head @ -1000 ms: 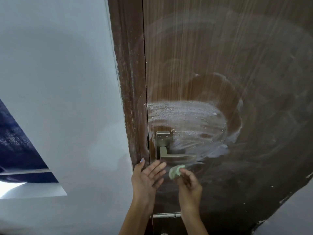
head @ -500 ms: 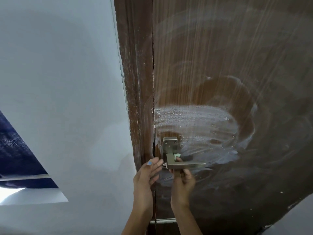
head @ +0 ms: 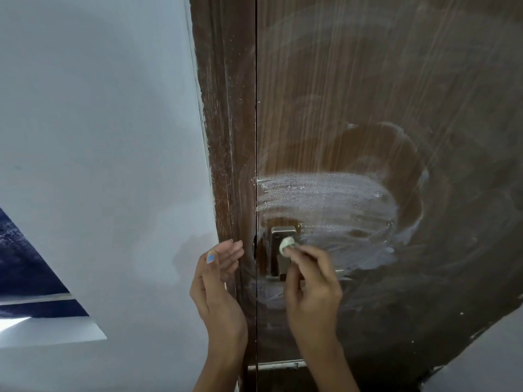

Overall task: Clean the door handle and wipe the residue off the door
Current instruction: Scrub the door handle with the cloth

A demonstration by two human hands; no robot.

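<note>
Brown wood grain fills most of what we see: the dark brown wooden door [head: 368, 108] stands shut, its left edge meeting the brown wooden door frame [head: 226, 108] along a thin dark vertical seam. A broad band of white smeared residue [head: 325, 199] runs from that seam rightwards across the door, just above the brushed-metal door handle [head: 278, 250], with fainter curved streaks sweeping further right and below. The handle's square backplate sits close beside the seam, and its lever is largely hidden behind our right hand [head: 311, 290].

Our right hand's fingers [head: 305, 251] pinch a small pale green wad of cloth [head: 286, 244], which is pressed against the upper part of the backplate. Our left hand [head: 218, 287] is held upright with its fingers [head: 230, 250] spread loose and holding nothing; their tips lie over the door frame, just left of the seam, though we cannot tell whether they touch the wood. A blue-painted thumbnail [head: 210, 258] shows on it.

To the left of the frame spreads a plain pale grey-white wall [head: 99, 137], bare and unobstructed, with a dark blue opening [head: 25, 267] at its lower left. To the right of the handle the door face lies open all the way to the picture's edge.
</note>
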